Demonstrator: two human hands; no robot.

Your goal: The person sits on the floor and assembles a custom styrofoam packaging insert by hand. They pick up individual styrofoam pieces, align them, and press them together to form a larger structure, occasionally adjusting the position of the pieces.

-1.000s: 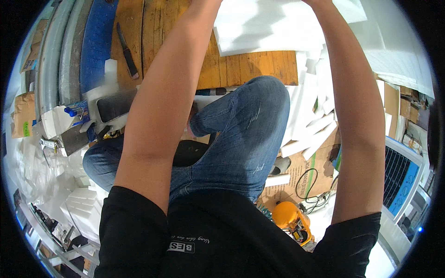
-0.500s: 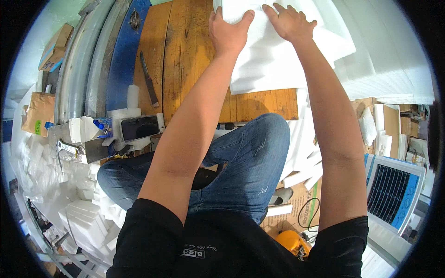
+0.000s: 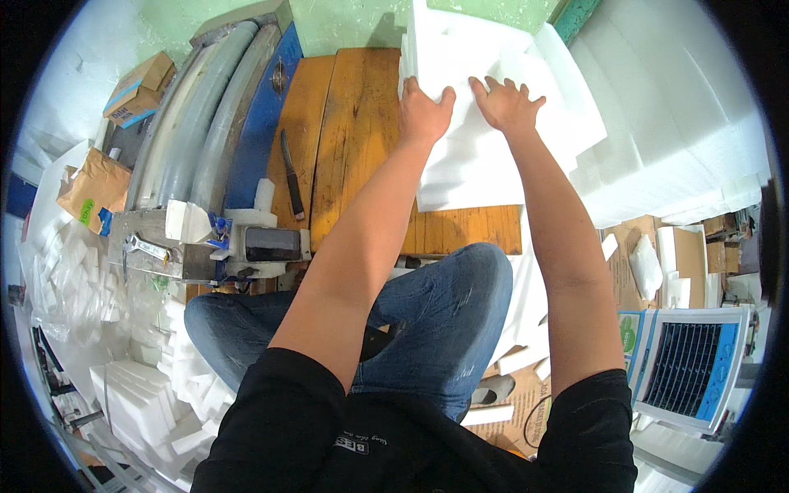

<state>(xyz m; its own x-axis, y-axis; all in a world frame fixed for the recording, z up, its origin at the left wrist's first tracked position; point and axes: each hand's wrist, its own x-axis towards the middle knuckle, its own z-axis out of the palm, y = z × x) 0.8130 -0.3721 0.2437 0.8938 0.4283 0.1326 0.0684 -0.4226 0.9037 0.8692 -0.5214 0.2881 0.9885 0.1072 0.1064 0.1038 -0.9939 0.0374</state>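
White flat foam sheets [image 3: 470, 174] lie at 1 o'clock on the brown wooden plank bench [image 3: 362, 123]. Since 1 second ago, the left hand [image 3: 425, 116] and right hand [image 3: 510, 108] have come into view, both spread wide over them; the near edge seems unshifted, suggesting steadying.

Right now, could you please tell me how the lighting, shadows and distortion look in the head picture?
In the head view, the white foam is bright and partly washed out; in the head view, soft grey shadows lie on it near the left hand; in the head view, the grey rollers bow and the corners go black.
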